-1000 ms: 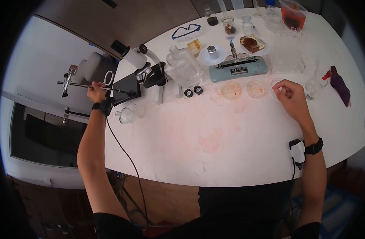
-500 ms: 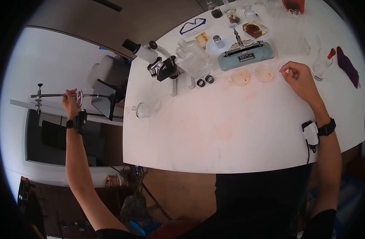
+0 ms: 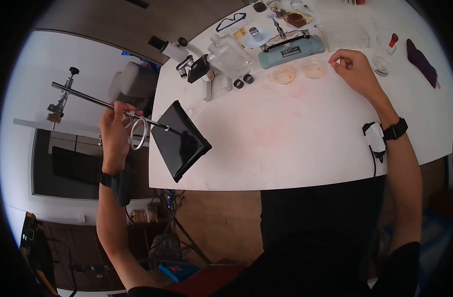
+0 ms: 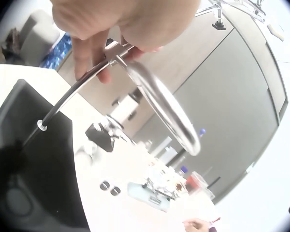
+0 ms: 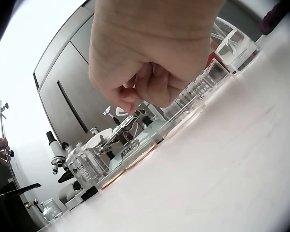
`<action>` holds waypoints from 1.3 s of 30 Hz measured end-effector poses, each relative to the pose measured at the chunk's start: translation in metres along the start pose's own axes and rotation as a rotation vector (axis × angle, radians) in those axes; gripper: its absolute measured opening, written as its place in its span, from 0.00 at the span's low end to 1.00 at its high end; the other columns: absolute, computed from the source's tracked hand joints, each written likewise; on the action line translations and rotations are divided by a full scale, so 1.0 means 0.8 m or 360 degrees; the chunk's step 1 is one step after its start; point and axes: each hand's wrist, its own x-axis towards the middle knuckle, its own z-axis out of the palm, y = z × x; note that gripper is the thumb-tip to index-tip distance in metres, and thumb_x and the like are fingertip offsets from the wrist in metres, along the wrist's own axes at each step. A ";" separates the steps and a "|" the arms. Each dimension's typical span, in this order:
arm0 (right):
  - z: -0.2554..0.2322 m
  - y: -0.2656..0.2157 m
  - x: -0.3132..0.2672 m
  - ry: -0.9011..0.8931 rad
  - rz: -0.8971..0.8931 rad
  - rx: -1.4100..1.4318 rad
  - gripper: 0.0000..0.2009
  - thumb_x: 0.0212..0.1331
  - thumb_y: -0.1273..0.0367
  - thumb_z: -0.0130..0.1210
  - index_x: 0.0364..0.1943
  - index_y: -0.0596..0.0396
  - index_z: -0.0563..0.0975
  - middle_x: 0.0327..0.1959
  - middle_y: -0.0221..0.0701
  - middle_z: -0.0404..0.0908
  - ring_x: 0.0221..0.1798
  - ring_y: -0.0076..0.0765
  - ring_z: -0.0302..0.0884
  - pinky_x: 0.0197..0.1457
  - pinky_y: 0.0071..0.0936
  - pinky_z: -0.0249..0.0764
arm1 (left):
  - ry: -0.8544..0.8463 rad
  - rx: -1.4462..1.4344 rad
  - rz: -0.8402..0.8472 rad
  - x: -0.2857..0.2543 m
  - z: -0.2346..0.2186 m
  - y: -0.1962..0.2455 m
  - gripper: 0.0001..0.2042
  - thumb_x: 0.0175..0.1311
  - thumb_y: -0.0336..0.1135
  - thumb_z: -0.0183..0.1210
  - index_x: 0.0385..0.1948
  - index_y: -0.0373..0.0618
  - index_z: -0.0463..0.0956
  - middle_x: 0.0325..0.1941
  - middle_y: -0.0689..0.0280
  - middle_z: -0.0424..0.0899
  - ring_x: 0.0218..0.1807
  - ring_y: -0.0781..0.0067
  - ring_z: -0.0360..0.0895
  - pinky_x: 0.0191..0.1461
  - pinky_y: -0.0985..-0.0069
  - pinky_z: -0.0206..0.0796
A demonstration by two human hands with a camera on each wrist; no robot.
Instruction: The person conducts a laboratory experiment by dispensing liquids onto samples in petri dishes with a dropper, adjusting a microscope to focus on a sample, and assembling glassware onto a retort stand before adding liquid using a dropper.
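My left hand [image 3: 116,128] grips the metal rod of a retort stand [image 4: 70,99]. The stand is tilted, its black base [image 3: 179,141] overlapping the table's left part in the head view. On its rod are a metal ring [image 4: 166,108], close by the hand, and a clamp [image 3: 56,108] at the far end. My right hand [image 3: 355,73] is over the right side of the table, fingers loosely curled, with nothing seen in them. Just left of it are two petri dishes [image 3: 313,69] with orange bits inside.
A microscope [image 3: 179,57], a large clear bottle [image 3: 230,57] and two black eyepieces [image 3: 243,80] stand along the back left. Beyond the dishes is a blue balance [image 3: 291,52]. Glassware [image 3: 381,65] and a dark purple object [image 3: 421,62] lie at right. The white table [image 3: 266,143] spreads in front.
The left hand first carried the stand left, off the table's edge, then back right and nearer, its base now tilted over the table. The right hand keeps its place by the dishes.
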 end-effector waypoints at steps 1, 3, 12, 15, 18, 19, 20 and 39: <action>0.001 0.001 -0.001 0.0001 -0.0018 0.0011 0.03 0.58 0.74 0.57 0.31 0.60 0.79 0.13 0.20 0.61 0.20 0.17 0.55 0.25 0.22 0.55 | -0.0005 -0.0005 0.0004 -0.007 0.014 0.000 0.15 0.78 0.44 0.48 0.36 0.42 0.72 0.40 0.64 0.78 0.43 0.66 0.84 0.38 0.73 0.77; 0.000 0.001 -0.001 0.0010 -0.0037 0.0018 0.03 0.58 0.74 0.58 0.31 0.60 0.79 0.13 0.20 0.61 0.19 0.17 0.55 0.25 0.22 0.55 | -0.0181 -0.0159 -0.0024 -0.018 0.038 0.001 0.14 0.77 0.43 0.48 0.35 0.43 0.71 0.39 0.63 0.78 0.42 0.66 0.84 0.38 0.74 0.77; 0.004 -0.004 -0.001 0.0030 -0.0068 0.0060 0.03 0.55 0.75 0.58 0.30 0.61 0.79 0.13 0.23 0.63 0.19 0.19 0.56 0.24 0.24 0.56 | -0.0418 -0.0585 -0.0079 -0.048 0.144 0.034 0.12 0.78 0.42 0.48 0.38 0.42 0.69 0.40 0.63 0.76 0.46 0.61 0.83 0.46 0.70 0.78; 0.003 -0.011 -0.002 0.0025 -0.0097 0.0058 0.03 0.53 0.75 0.58 0.30 0.61 0.80 0.13 0.24 0.64 0.18 0.20 0.57 0.24 0.26 0.57 | -0.0524 -0.0586 -0.0085 -0.054 0.173 0.045 0.13 0.78 0.42 0.47 0.37 0.42 0.69 0.40 0.63 0.76 0.46 0.63 0.82 0.48 0.69 0.78; 0.001 -0.016 -0.003 -0.0034 -0.0069 0.0008 0.03 0.58 0.75 0.57 0.32 0.60 0.80 0.14 0.20 0.64 0.19 0.16 0.56 0.25 0.22 0.57 | -0.0598 -0.0511 -0.0067 -0.058 0.199 0.044 0.13 0.78 0.43 0.48 0.37 0.43 0.70 0.39 0.64 0.78 0.46 0.67 0.82 0.49 0.68 0.77; 0.003 -0.016 -0.004 -0.0042 -0.0061 0.0064 0.03 0.57 0.75 0.57 0.32 0.60 0.80 0.14 0.20 0.64 0.19 0.17 0.56 0.25 0.22 0.56 | -0.0612 -0.0485 -0.0069 -0.060 0.206 0.043 0.13 0.78 0.43 0.48 0.37 0.43 0.71 0.38 0.64 0.79 0.45 0.68 0.82 0.48 0.68 0.76; 0.004 -0.016 -0.004 -0.0048 -0.0051 0.0118 0.03 0.56 0.76 0.57 0.32 0.60 0.80 0.14 0.21 0.63 0.19 0.17 0.56 0.25 0.22 0.56 | -0.0629 -0.0460 -0.0054 -0.060 0.214 0.041 0.13 0.78 0.43 0.48 0.37 0.43 0.71 0.38 0.65 0.79 0.45 0.69 0.82 0.48 0.69 0.76; 0.011 -0.023 -0.004 -0.0114 -0.0054 0.0107 0.04 0.51 0.75 0.57 0.29 0.62 0.80 0.12 0.30 0.67 0.17 0.26 0.62 0.25 0.29 0.62 | -0.0667 -0.0282 -0.0092 -0.059 0.238 0.027 0.14 0.79 0.42 0.45 0.36 0.42 0.70 0.39 0.63 0.79 0.46 0.65 0.84 0.50 0.67 0.77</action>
